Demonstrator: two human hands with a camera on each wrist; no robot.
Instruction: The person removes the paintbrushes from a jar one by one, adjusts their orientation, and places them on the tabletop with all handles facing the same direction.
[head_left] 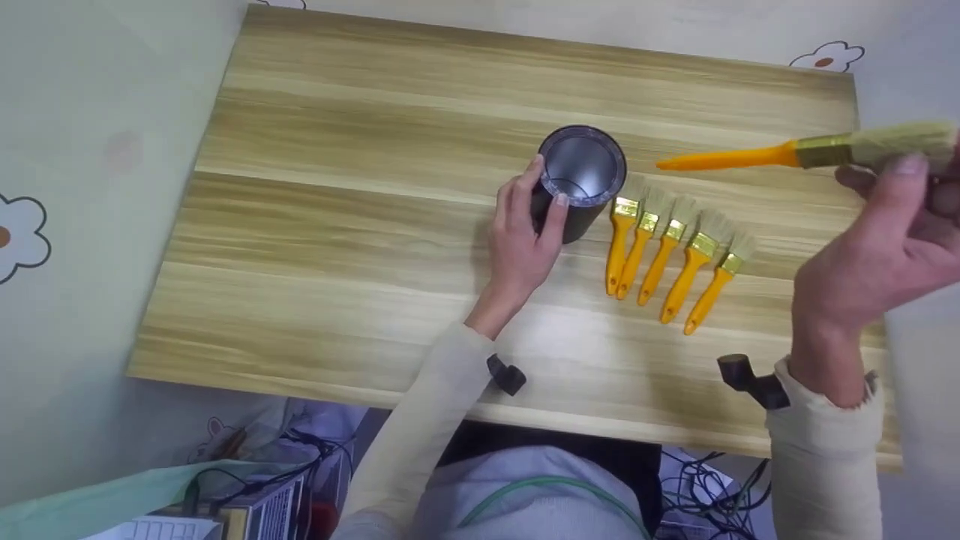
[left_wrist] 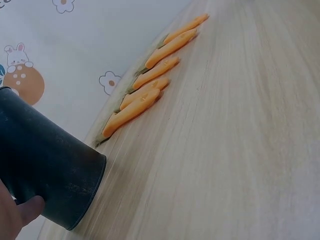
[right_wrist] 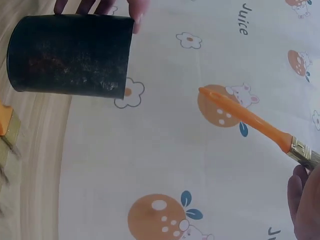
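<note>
Only the head view shows the black cup's (head_left: 581,180) silvery inside; the wrist views show its dark wall. The left hand (head_left: 521,240) curls around it at table centre. At three o'clock lie five brushes (head_left: 671,251). The right hand (head_left: 885,262) pinches a sixth brush (head_left: 810,152) by its bristles, aloft.

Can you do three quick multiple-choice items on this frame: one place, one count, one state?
1. Where do the loose brushes lie relative to the black cup?
A. to its right
B. inside it
C. to its left

2. How many brushes lie on the table?
A. three
B. five
C. seven

3. What is the right hand doing?
A. resting flat on the table
B. holding a brush in the air
C. gripping the cup

Answers:
1 A: the row starts just right of the cup.
2 B: five orange handles show side by side.
3 B: its fingers pinch the bristle end; the left hand holds the cup.
</note>
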